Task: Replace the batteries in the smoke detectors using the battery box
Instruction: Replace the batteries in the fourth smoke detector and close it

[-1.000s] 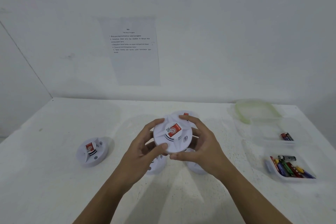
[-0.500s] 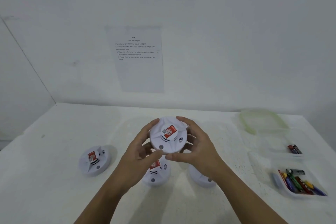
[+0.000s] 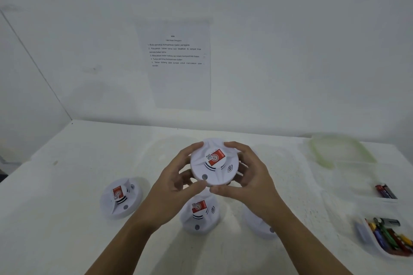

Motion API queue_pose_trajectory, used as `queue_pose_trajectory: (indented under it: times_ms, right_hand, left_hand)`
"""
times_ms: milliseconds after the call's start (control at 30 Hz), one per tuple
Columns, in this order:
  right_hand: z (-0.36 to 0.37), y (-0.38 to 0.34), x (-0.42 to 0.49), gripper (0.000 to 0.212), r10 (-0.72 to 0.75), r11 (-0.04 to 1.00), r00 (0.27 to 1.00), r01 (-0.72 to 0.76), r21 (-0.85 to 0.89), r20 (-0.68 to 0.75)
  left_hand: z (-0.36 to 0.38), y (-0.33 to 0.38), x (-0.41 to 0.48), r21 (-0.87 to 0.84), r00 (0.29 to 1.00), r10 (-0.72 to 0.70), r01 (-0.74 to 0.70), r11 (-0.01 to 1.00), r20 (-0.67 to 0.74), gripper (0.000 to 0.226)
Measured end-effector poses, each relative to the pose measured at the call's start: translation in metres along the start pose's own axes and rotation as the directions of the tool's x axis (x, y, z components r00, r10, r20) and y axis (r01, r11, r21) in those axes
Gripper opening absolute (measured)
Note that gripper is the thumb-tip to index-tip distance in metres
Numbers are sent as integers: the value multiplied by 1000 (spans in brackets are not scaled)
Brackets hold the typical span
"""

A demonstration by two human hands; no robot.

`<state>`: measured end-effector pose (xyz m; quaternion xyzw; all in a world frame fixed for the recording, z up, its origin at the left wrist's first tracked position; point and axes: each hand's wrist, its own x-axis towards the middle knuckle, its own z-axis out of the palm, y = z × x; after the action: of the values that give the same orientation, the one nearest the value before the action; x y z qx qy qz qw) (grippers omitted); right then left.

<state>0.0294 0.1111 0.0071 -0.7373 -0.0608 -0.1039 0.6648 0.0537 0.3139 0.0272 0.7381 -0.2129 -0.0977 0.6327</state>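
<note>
I hold a white round smoke detector (image 3: 213,164) with a red label above the table, face up. My left hand (image 3: 172,187) grips its left rim and my right hand (image 3: 248,182) grips its right rim. Three more detectors lie on the table: one at the left (image 3: 120,197), one below my hands (image 3: 200,215), one partly hidden under my right wrist (image 3: 260,224). At the right a clear box (image 3: 366,238) holds several coloured batteries (image 3: 390,236). Another clear box (image 3: 357,185) holds a few dark batteries (image 3: 385,191).
A greenish translucent lid (image 3: 340,152) lies at the back right of the white table (image 3: 67,185). A printed instruction sheet (image 3: 176,62) hangs on the wall behind. The table's left edge runs close to the left detector.
The view has tilted up and everything sits lower in frame. Both hands keep hold of the detector, which has turned slightly; the detector beneath them has come into view.
</note>
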Motion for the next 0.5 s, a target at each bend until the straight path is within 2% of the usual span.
queue_pose_trajectory:
  times_ms: [167,500]
  right_hand:
    - [-4,4,2,85,1,1000,1000,-1,2,7]
    - [1,9,7,82,-40,992,999,37,-122,-21]
  left_hand:
    - [1,-4,5,-1,1000,-1,1,1000,14,66]
    - [-5,-14,11,2,1000,0,0,1000,7,67]
